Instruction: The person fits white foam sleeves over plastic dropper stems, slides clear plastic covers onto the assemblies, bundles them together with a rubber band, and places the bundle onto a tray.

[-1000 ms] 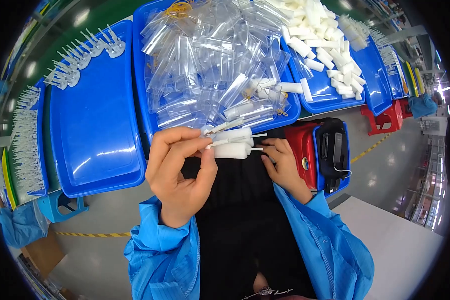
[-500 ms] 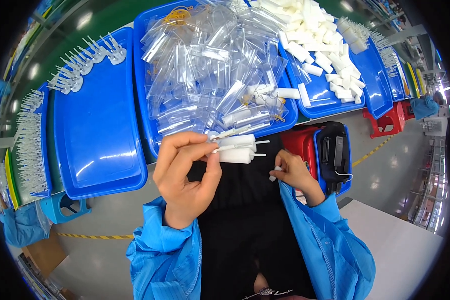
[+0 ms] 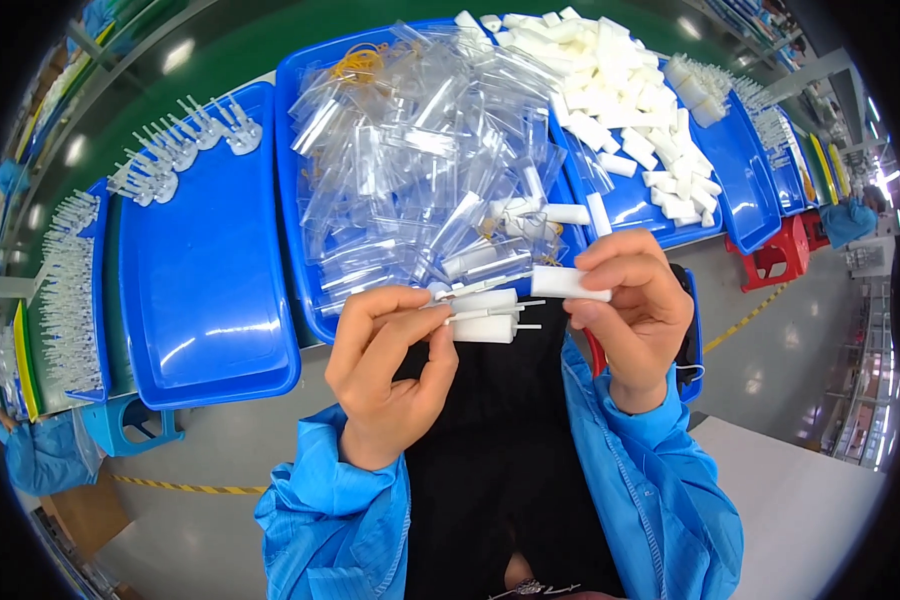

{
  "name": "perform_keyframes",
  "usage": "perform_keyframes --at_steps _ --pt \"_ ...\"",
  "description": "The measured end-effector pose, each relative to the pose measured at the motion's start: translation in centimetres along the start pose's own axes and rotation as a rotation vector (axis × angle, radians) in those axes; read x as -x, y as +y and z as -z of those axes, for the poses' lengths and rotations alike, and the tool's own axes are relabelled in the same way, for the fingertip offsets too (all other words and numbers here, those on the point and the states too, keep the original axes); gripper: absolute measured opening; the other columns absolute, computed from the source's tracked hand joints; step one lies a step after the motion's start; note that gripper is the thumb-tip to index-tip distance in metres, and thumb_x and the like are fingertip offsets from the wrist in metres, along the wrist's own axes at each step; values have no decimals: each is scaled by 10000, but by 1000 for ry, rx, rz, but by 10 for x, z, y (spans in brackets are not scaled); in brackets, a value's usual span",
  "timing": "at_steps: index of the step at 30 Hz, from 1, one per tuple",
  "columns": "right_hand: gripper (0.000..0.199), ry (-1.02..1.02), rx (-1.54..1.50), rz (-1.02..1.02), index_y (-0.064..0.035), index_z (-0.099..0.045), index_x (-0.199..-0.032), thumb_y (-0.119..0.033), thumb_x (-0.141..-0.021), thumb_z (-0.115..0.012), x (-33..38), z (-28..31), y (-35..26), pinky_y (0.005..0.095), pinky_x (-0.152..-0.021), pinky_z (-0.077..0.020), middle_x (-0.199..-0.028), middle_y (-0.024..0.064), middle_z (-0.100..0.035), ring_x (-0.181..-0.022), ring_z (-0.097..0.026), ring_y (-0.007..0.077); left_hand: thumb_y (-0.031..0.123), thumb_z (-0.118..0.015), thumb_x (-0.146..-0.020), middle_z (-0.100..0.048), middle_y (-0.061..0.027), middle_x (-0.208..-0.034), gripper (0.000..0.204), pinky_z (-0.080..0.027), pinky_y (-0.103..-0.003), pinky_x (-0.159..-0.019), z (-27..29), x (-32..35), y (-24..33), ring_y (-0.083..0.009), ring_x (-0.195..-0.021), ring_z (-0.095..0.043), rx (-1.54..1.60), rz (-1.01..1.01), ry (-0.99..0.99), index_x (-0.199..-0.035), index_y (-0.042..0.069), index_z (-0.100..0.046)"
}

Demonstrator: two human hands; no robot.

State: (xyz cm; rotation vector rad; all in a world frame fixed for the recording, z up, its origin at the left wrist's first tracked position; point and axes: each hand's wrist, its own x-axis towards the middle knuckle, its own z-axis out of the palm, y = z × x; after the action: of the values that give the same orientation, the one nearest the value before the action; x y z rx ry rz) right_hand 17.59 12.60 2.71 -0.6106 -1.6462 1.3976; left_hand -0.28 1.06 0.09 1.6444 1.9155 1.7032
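Note:
My left hand (image 3: 385, 375) pinches a small bundle of white plastic pieces with thin pins (image 3: 485, 318), held in front of my chest. My right hand (image 3: 632, 305) grips one more white block (image 3: 568, 284) just to the right of that bundle, its end close to it. Both hands hover at the near edge of a blue tray (image 3: 315, 320) heaped with clear plastic bags (image 3: 425, 170).
A blue tray (image 3: 200, 290) on the left carries a few white pin parts at its far end. Another blue tray (image 3: 670, 215) on the right holds a pile of white blocks (image 3: 610, 100). A red stool (image 3: 770, 260) stands on the floor right.
My right hand went down toward the red and black case, then rose again holding a white block beside the bundle. My left hand kept the bundle nearly still.

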Motion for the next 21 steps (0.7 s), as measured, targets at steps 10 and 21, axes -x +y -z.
perform_keyframes --at_steps 10,21 --pt "181 -168 86 129 19 -666 -899 110 -743 -679 -15 -30 13 262 -779 -479 -958 109 -595 -893 -592 167 -109 -720 -707 -590 -136 -982 203 -545 -257 -631 1 3 -3 -188 -754 -657 -4 1 42 -894 -35 -696" --pt "235 -47 298 267 8 -675 -897 12 -697 -798 -5 -34 22 265 -690 -527 -926 142 -687 -791 -666 197 -146 -690 -685 -601 -151 -981 286 -551 -281 -639 0 1 -3 -230 -768 -663 16 19 -7 -953 -53 -658"
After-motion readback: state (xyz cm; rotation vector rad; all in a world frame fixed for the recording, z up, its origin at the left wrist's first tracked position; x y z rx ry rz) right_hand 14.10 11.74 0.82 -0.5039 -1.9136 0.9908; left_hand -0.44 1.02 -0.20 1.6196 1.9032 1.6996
